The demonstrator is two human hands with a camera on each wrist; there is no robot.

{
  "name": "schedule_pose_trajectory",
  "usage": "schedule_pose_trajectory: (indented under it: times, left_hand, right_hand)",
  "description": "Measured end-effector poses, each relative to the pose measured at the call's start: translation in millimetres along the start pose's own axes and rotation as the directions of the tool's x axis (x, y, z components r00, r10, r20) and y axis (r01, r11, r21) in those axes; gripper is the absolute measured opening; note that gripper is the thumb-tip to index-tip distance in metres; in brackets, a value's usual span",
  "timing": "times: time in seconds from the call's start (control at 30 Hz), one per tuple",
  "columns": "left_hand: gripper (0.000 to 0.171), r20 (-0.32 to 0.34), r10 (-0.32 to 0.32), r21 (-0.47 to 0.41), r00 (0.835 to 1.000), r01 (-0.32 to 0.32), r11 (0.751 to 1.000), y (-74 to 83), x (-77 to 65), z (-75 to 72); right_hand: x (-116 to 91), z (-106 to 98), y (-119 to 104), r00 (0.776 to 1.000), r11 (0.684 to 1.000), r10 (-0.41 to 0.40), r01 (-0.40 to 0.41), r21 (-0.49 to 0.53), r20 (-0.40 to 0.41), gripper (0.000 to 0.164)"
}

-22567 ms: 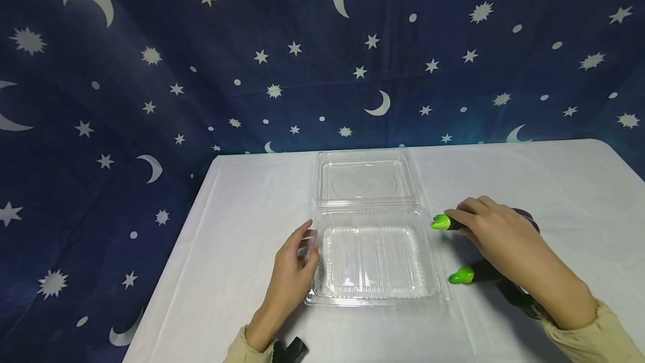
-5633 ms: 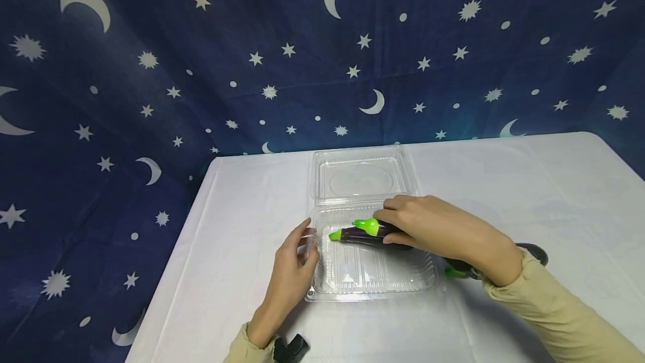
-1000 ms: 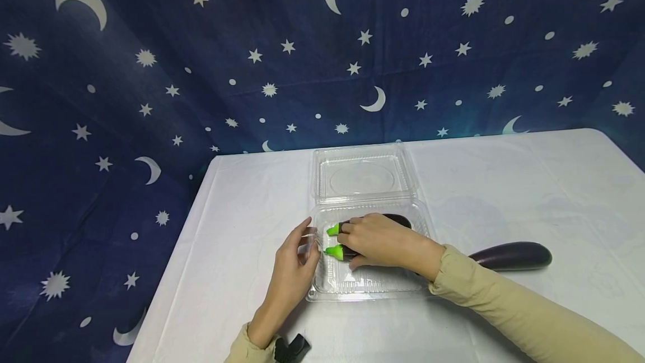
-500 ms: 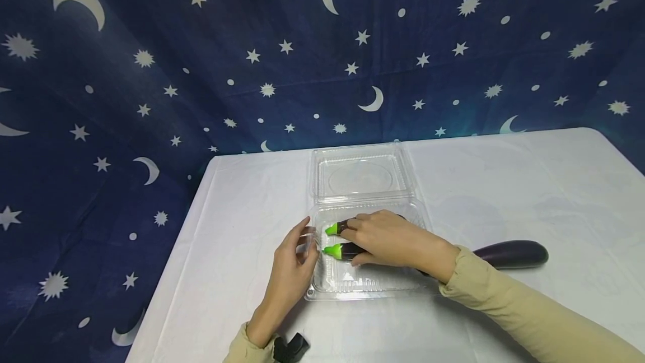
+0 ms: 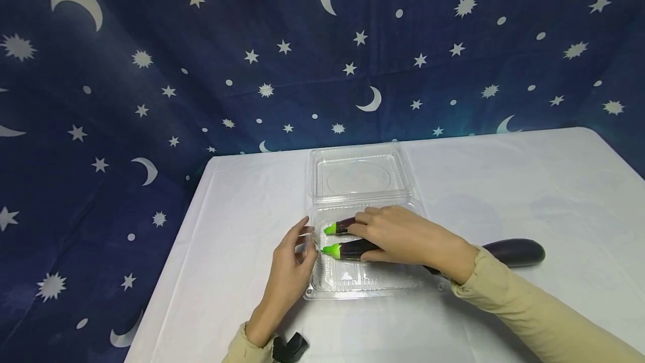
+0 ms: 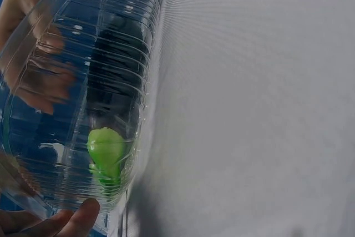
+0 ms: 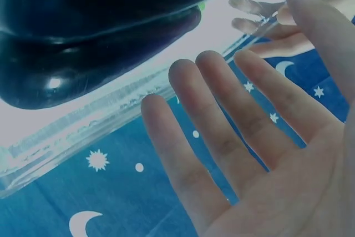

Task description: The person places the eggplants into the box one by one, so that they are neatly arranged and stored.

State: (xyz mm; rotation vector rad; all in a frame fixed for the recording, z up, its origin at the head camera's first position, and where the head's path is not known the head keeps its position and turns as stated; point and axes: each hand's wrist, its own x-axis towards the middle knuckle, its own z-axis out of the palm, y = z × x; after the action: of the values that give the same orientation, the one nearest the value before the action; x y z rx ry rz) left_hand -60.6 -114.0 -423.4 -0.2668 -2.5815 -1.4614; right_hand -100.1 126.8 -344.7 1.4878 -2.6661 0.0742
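Two dark purple eggplants with bright green caps lie side by side in the base of a clear plastic clamshell container [image 5: 373,290]. The front eggplant [image 5: 353,250] and the back eggplant [image 5: 345,225] both point their caps left. Over their right parts is my right hand [image 5: 408,237], hiding them in the head view. The right wrist view shows that hand's fingers [image 7: 188,87] extended and apart from the eggplants. My left hand [image 5: 289,268] touches the container's left side with its fingers spread. A third eggplant [image 5: 514,252] lies on the table, partly behind my right sleeve.
The container's lid [image 5: 359,175] lies folded back behind the base. A white cloth covers the table [image 5: 242,212]. A dark blue curtain [image 5: 302,27] with moons and stars hangs behind it. A black device [image 5: 290,347] sits at my left wrist.
Earlier the container was empty; later my right hand held one eggplant above another there. Both now lie inside. In the last second my right hand slides slightly right; my left hand stays put.
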Motion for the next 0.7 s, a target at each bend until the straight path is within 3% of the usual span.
schedule_pose_trajectory:
  times: [0.7]
  left_hand:
    - [0.052, -0.001, -0.007, 0.01, 1.0, 0.007, 1.0, 1.4, 0.0, -0.3]
  right_hand:
    - [-25, -8, 10, 0.998, 0.999, 0.037, -0.037, -0.011, -0.055, 0.039]
